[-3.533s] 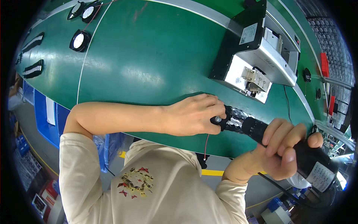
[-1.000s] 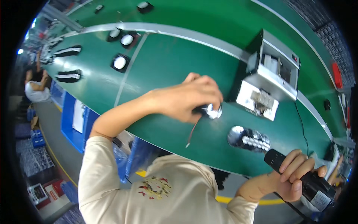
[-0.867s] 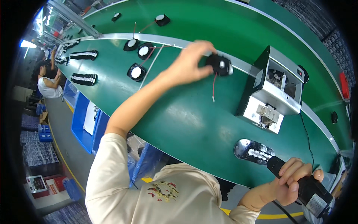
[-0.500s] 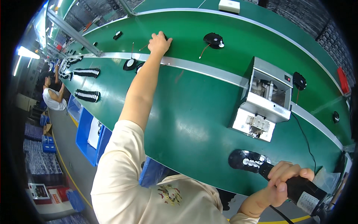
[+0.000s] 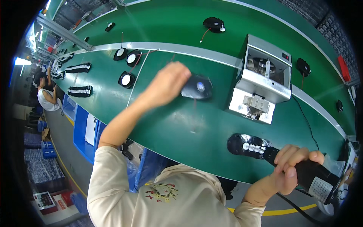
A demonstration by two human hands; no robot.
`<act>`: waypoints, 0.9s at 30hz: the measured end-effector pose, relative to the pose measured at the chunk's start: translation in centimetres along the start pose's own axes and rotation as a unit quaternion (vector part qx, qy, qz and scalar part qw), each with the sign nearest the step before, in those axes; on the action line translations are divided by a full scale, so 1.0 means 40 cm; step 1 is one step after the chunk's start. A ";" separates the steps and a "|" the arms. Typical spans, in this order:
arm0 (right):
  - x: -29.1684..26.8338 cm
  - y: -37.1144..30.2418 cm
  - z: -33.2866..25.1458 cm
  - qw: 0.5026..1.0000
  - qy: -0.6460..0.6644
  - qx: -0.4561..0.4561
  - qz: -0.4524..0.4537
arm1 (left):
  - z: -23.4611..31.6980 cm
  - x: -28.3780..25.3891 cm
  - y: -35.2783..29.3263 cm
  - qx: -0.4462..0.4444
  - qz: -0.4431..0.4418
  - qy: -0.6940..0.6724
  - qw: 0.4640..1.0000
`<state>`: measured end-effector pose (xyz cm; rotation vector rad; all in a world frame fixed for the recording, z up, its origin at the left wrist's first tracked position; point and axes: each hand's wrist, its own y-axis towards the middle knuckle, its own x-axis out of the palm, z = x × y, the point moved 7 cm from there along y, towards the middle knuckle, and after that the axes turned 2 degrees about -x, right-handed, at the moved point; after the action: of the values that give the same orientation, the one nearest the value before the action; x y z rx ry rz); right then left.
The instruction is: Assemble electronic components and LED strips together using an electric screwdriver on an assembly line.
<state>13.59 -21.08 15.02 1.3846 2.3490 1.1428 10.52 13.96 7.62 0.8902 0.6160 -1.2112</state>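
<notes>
My left hand (image 5: 170,82) is closed on the edge of a glossy black oval housing (image 5: 198,88), slightly blurred by motion, over the green worktop. A thin reddish wire seems to hang from the housing. In my right hand (image 5: 293,164) is a black electric screwdriver (image 5: 309,172), fingers wrapped round its body. Its front end points left, at a dark oval holder (image 5: 238,143) with a row of round white pieces. Whether the tip touches the holder, I cannot tell.
A metal machine (image 5: 261,87) stands right of centre. Round black-and-white parts (image 5: 126,79) with red wires lie at left, past them black-and-white stacks (image 5: 80,91). The green belt (image 5: 166,22) carries more black housings (image 5: 214,24). A blue bin (image 5: 84,130) stands beside the table. One person (image 5: 49,96) sits far left.
My left hand has come back from the belt toward me and to the right, bringing the black housing over the worktop. My right hand keeps its grip on the screwdriver. The view has shifted slightly.
</notes>
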 end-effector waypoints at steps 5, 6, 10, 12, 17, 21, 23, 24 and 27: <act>0.006 0.001 -0.002 1.000 0.009 -0.005 -0.010 | 0.071 0.097 -0.119 0.044 -0.008 -0.001 0.999; -0.002 0.000 -0.004 1.000 0.009 -0.005 -0.007 | 0.092 0.082 -0.122 0.057 0.010 -0.028 0.998; -0.006 -0.005 -0.013 1.000 0.005 -0.006 0.030 | 0.130 0.094 -0.151 0.135 -0.127 -0.111 0.976; -0.005 -0.003 -0.011 1.000 0.007 -0.005 0.029 | 0.134 0.135 -0.165 0.129 -0.187 -0.135 0.964; -0.005 -0.006 -0.023 0.999 0.015 0.011 0.029 | 0.304 0.206 -0.167 0.232 -0.110 -0.199 0.946; 0.006 -0.007 -0.023 1.000 0.021 0.019 0.001 | 0.363 0.250 -0.174 0.234 -0.093 -0.194 0.948; 0.006 -0.006 -0.026 0.999 0.018 0.026 -0.036 | 0.370 0.264 -0.176 0.243 -0.086 -0.177 0.950; 0.004 -0.005 -0.026 0.998 0.017 0.030 -0.050 | 0.373 0.269 -0.178 0.251 -0.082 -0.168 0.950; 0.002 0.002 -0.025 0.997 0.009 0.037 -0.068 | 0.381 0.268 -0.177 0.260 -0.076 -0.136 0.953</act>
<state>13.10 -21.52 15.80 1.2194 2.4790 1.0463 5.71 -5.25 5.30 1.0978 0.1385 -1.6422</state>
